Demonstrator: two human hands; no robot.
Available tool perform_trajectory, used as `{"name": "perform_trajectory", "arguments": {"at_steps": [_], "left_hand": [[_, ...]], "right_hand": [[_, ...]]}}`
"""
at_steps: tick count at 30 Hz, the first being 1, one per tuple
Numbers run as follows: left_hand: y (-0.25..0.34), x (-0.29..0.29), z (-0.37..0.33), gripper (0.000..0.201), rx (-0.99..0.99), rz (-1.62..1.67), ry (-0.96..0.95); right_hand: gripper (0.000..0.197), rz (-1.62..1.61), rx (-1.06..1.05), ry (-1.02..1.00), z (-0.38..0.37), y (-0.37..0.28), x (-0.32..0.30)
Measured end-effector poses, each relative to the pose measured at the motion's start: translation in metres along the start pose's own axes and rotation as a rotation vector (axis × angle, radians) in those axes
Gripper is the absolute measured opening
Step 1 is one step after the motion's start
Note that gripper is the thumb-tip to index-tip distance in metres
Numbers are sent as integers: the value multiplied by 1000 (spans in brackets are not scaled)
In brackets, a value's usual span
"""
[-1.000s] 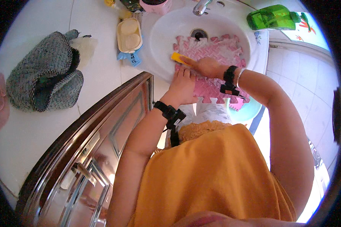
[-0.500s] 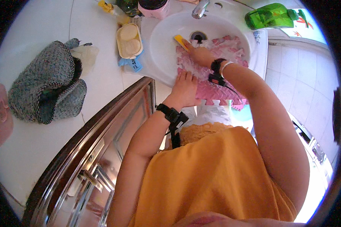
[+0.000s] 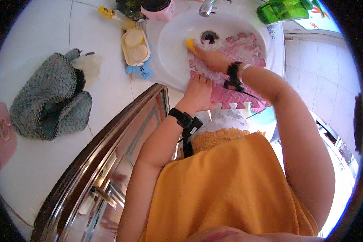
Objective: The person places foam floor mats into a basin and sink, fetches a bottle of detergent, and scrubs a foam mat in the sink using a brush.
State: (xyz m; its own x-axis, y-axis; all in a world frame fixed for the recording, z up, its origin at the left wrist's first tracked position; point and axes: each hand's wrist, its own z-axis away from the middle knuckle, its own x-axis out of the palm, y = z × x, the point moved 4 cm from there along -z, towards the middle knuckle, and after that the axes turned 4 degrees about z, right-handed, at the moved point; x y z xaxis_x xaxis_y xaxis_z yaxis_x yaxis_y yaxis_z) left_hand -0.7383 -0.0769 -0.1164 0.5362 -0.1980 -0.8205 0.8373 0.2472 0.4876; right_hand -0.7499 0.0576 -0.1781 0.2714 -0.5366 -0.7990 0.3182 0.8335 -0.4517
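A pink foam mat with toothed, jigsaw-like edges lies partly in the white sink and hangs over its near rim. White suds cover much of its upper part. In my right hand is a yellow scrubbing brush, closed in my fingers and held against the mat's far left part, near the drain; its bristles are hidden. My left hand grips the mat's left edge at the near rim, fingers on top and thumb by the lower edge.
Left of the sink stands a soap dish with pale soap, beside a blue packet. A grey cloth lies on the white counter. Behind are a faucet, a pink jar and a green pump bottle.
The brush in my right hand has turned and shifted slightly, now showing less of its yellow body. My left hand stays on the mat. The whole view has shifted a little.
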Motion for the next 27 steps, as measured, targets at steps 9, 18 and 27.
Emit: {"name": "perform_trajectory", "arguments": {"at_steps": [9,18,27], "left_hand": [[5,-11,-11,74,-15,31,-63],[-4,-9,-7,75,-34,28,-3],[-3,-1,-1,76,-48,38,61]], "right_hand": [[53,36,306,79,-18,31,-23],[51,126,-87,-228,13,7,-1],[59,109,-211,-303,45,-18,-8]]}}
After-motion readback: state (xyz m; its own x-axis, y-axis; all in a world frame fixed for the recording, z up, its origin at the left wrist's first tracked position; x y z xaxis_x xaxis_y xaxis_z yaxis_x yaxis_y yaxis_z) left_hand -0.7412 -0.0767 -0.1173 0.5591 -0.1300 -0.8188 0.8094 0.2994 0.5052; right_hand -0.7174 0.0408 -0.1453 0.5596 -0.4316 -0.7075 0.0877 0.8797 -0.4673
